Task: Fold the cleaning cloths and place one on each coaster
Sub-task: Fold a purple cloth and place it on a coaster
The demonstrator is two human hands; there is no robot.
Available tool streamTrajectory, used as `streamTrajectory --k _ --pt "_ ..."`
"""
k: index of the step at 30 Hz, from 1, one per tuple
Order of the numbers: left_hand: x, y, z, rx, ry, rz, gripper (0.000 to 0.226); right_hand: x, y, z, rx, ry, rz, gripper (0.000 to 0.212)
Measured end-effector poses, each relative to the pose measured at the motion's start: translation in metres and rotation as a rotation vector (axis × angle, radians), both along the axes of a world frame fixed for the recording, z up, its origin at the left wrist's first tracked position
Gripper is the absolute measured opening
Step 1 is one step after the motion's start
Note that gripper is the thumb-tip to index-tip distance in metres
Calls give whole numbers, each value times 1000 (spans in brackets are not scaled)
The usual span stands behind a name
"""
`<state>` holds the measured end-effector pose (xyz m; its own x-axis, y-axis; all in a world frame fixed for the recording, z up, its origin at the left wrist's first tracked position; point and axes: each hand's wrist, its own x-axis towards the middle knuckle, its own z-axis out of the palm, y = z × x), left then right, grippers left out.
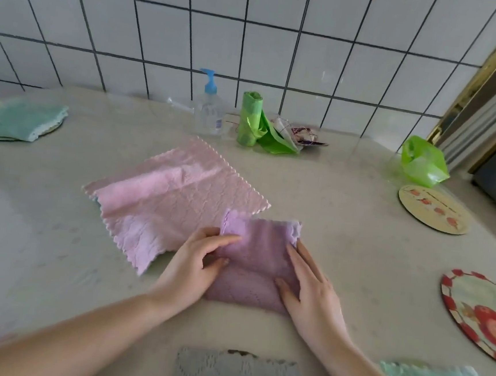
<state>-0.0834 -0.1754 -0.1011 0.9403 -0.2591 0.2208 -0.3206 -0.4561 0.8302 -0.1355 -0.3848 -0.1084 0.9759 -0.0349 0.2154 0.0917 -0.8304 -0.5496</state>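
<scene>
Near the front centre of the pale desk (pixel 344 202), from the head camera, I see a purple cleaning cloth (pixel 257 260) folded into a small square. My left hand (pixel 192 264) pinches its left edge, fingers curled onto the fabric; my right hand (pixel 307 286) presses flat on its right side, fingers straight. The hands sit apart, one on each side. An unfolded pink cloth (pixel 173 199) lies just behind, partly under the purple one. Two bare round coasters wait to the right: a yellow floral coaster (pixel 432 208) and a red apple coaster (pixel 481 313). Far left, a green folded cloth (pixel 22 118) already covers another. I judge the fold needs its edges squared and creases pressed flat before lifting, so it holds together.
</scene>
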Motion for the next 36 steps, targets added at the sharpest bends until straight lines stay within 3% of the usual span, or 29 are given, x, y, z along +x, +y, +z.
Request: streamTrajectory --k 5,9,15,18,21,26,36 --pt "-20 -16 46 -178 374 6 56 -16 5 25 442 37 -142 57" --pt "-45 -19 70 -313 616 43 57 -53 5 67 774 210 -315 45" --pt "-80 -44 83 -370 752 -7 54 -109 -24 90 1132 389 -435 35" --pt "-91 -78 83 -362 785 -27 55 -122 -57 93 1031 388 -454 39" --pt "-97 -122 85 -284 784 -71 53 -132 -101 96 740 346 -387 46" --pt "-95 -212 82 34 584 -247 51 -145 -190 94 431 423 -294 61" --pt "-65 -351 82 207 560 -298 62 -117 -321 82 259 494 -332 66"
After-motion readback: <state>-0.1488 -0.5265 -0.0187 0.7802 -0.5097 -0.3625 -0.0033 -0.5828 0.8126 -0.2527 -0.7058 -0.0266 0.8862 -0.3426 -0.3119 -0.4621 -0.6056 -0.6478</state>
